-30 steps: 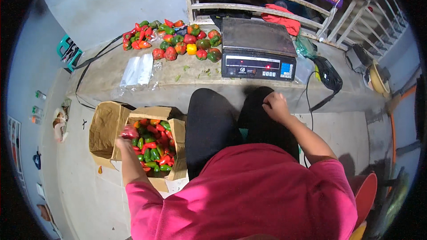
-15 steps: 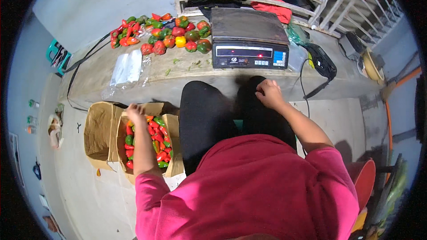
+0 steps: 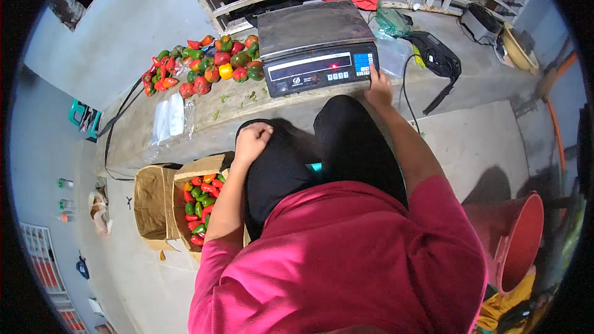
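Observation:
My right hand (image 3: 379, 88) reaches to a black-and-grey counter scale (image 3: 318, 77). Its index finger is stretched out and touches the blue keypad (image 3: 365, 62), and the hand holds nothing. My left hand (image 3: 252, 141) rests on my left thigh, its fingers curled in and no object showing in it. Beside my left forearm stands a cardboard box (image 3: 213, 165) of red and green peppers (image 3: 201, 201). On the concrete ledge (image 3: 238, 108), left of the scale, lies a pile of peppers (image 3: 213, 65), mostly red and green with one yellow. The scale's metal plate (image 3: 312, 25) bears nothing.
An empty cardboard box (image 3: 154, 204) adjoins the full one. Clear plastic bags (image 3: 169, 117) lie on the ledge, with a black strapped pouch (image 3: 436, 55) right of the scale. A black cable (image 3: 405, 86) hangs over the edge. A red bucket (image 3: 520, 244) lies tipped at right.
My left hand has come away from the pepper box onto my thigh. My right hand has moved from my right knee to the scale's keypad. The view has turned somewhat.

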The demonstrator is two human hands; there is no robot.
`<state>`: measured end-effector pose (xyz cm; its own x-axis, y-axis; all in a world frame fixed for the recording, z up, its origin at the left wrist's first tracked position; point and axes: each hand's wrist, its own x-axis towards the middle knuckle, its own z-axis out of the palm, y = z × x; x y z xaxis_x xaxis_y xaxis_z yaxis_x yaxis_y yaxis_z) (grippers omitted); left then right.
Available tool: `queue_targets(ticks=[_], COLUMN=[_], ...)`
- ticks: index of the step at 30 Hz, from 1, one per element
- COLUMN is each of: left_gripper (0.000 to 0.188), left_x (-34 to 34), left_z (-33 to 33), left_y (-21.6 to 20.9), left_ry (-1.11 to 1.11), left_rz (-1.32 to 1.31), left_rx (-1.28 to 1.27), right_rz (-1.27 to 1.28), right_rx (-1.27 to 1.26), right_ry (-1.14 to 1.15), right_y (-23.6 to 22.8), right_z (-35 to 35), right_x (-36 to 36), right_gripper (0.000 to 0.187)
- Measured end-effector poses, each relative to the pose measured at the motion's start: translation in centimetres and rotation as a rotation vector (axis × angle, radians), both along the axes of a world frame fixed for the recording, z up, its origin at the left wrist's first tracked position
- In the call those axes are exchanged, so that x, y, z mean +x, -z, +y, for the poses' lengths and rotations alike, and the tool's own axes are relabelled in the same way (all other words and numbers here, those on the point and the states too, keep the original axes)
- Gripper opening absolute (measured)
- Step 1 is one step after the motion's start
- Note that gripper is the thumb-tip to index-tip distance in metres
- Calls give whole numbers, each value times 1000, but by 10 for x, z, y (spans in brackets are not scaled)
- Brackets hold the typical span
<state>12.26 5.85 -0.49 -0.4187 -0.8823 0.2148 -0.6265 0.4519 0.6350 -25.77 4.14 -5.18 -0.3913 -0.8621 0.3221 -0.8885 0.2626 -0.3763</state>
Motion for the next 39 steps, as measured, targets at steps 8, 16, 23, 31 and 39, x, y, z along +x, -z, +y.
queue_targets(ticks=[8, 16, 23, 31, 39], left_gripper=[19, 18, 21, 24, 23], left_x=[-3, -2, -5, -1, -4], left_z=[-1, -2, 1, -3, -66], left_y=[-1, 6, -2, 2, 16], left_ry=[-136, -135, -160, -168, -353], left_rz=[-87, -13, -72, -95, -51], left_rx=[57, 102, 59, 60, 207], right_rz=[-162, -350, 32, -53, 58], right_rx=[149, -39, -111, 86, -44], right_ry=[115, -26, -41, 14, -662], right_y=[-19, -1, 20, -24, -46], right_z=[-15, -19, -7, 4, 15], right_x=[4, -29, -10, 5, 99], right_gripper=[66, 64, 55, 50, 45])
